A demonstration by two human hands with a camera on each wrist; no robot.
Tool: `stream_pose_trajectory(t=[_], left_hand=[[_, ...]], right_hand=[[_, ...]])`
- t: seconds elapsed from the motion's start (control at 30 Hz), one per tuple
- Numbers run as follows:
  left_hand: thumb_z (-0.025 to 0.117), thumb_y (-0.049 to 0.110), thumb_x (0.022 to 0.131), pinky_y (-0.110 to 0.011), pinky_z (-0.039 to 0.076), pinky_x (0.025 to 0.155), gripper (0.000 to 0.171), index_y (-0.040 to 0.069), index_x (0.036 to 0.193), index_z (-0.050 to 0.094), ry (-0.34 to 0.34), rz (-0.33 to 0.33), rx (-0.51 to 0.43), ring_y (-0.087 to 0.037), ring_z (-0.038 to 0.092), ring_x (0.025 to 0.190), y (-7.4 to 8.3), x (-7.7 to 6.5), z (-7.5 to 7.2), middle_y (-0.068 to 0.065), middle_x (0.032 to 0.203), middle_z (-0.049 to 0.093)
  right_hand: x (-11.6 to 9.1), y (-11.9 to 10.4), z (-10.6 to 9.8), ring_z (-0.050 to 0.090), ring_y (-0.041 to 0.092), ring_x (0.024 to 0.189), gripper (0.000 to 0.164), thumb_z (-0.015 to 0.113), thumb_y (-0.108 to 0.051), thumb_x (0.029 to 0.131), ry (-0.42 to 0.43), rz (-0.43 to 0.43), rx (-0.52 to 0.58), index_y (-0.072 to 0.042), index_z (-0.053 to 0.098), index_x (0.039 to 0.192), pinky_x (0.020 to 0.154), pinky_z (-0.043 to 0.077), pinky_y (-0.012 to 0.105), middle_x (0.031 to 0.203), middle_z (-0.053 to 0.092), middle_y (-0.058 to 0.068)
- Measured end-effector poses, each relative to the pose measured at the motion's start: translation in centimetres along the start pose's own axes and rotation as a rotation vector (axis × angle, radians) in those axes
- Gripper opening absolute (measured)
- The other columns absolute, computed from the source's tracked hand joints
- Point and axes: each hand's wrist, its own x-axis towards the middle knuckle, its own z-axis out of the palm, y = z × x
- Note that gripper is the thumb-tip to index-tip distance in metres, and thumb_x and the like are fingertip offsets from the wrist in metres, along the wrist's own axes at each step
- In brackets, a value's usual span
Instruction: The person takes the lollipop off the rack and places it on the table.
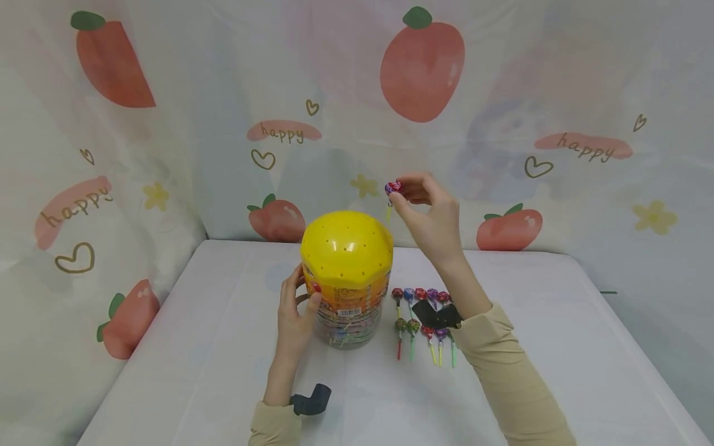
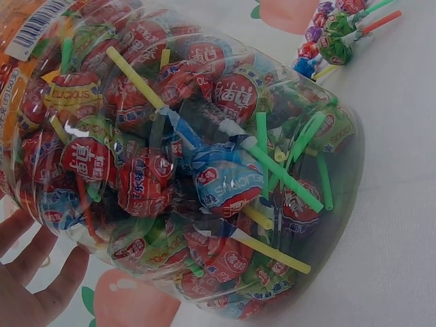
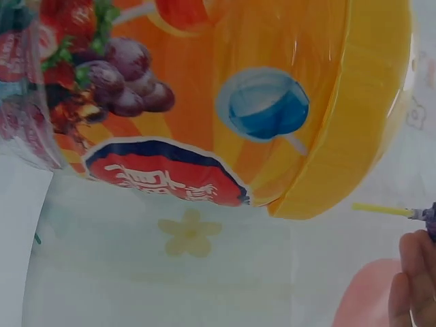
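Note:
A clear plastic jar point(image 1: 348, 322) of wrapped lollipops stands upright on the table, with an orange label and a domed yellow lid point(image 1: 347, 248) on top. My left hand point(image 1: 294, 316) rests against the jar's left side, thumb toward the front and fingers spread along the wall. Up at the right of the lid, my right hand point(image 1: 432, 214) pinches a lollipop point(image 1: 393, 188) by its red and purple wrapped head. Its yellow stick point(image 3: 381, 208) points down in the head view, beside the lid. Through the jar wall, the left wrist view shows many lollipops point(image 2: 228, 177) with coloured sticks.
Right of the jar, several lollipops point(image 1: 413, 326) lie in two rows on the white-covered table point(image 1: 223, 347), sticks toward the front. My right forearm and its black wrist mount point(image 1: 437, 314) partly cover them. A patterned cloth point(image 1: 346, 74) hangs behind the table.

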Motion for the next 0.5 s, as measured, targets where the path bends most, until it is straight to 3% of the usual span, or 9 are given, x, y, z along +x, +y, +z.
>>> stream_pose_trajectory(t=[0.3,0.5], left_hand=[[0.060,0.026,0.095,-0.052,0.048,0.098,0.061,0.019,0.149,0.034,-0.005,-0.030,-0.011,-0.024,0.045,0.128,0.2,0.0,0.0,-0.008,0.140,0.046],[0.061,0.019,0.094,-0.056,0.046,0.099,0.062,0.011,0.149,0.033,-0.004,-0.053,-0.014,-0.030,0.044,0.129,0.3,0.1,0.1,-0.015,0.140,0.045]], right_hand=[[-2.7,-0.1,-1.4,0.057,-0.002,0.086,0.028,0.071,-0.013,0.086,0.033,0.022,-0.018,-0.005,0.065,0.112,0.087,0.047,0.018,0.099,0.069,0.010],[-5.0,0.4,-2.2,0.057,-0.003,0.088,0.027,0.071,-0.012,0.086,0.041,0.066,-0.027,-0.005,0.066,0.113,0.087,0.045,0.017,0.099,0.069,0.010]])
